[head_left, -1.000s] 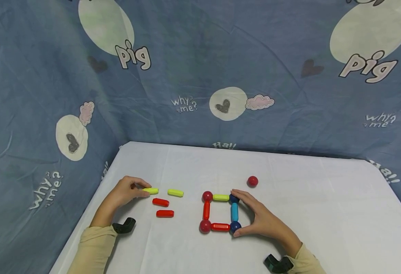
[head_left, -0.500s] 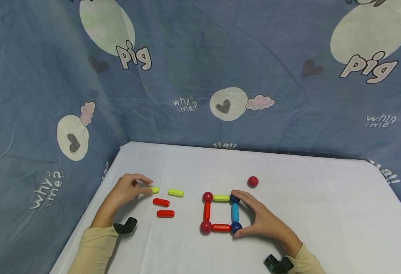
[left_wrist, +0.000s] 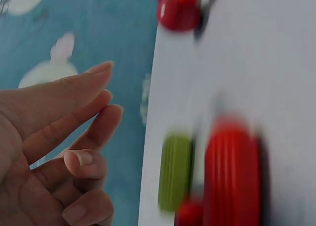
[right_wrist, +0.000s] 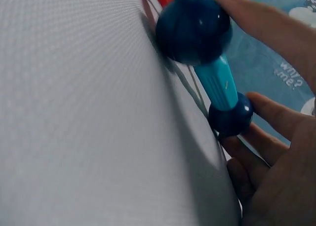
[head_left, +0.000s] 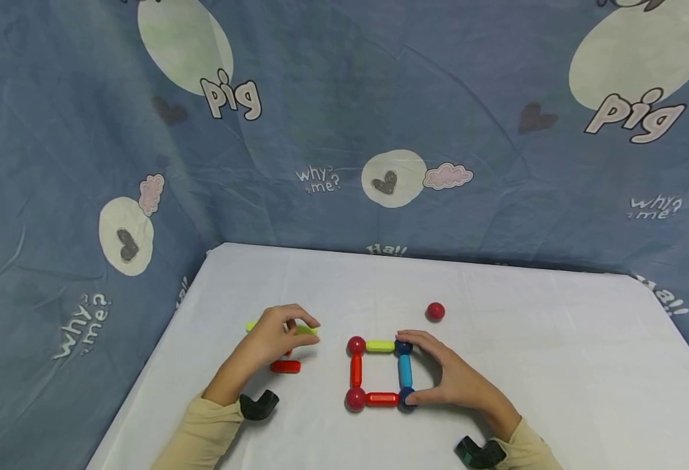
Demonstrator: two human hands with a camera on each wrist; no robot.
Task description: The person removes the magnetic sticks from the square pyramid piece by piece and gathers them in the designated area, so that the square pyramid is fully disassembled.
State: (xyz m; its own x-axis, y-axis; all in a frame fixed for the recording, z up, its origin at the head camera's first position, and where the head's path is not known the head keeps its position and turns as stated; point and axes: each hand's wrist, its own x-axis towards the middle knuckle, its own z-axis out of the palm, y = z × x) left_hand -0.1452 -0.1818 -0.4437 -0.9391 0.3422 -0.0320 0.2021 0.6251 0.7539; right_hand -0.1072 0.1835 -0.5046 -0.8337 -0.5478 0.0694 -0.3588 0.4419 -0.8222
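Found fingers (left_wrist: 64,95) of left hand (head_left: 273,334) parted over yellow rod (head_left: 307,330). Recorded right hand (head_left: 456,378) gripping square frame (head_left: 356,372) on tabletop (head_left: 556,352) by blue balls (head_left: 403,348). Noted left hand shifted rightward, frame drawn slightly nearer.

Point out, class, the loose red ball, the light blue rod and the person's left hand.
Loose red ball (head_left: 435,312): head view, middle of the ball.
Light blue rod (head_left: 405,372): head view, middle of its length.
Left hand (head_left: 275,334): head view, back of the hand.
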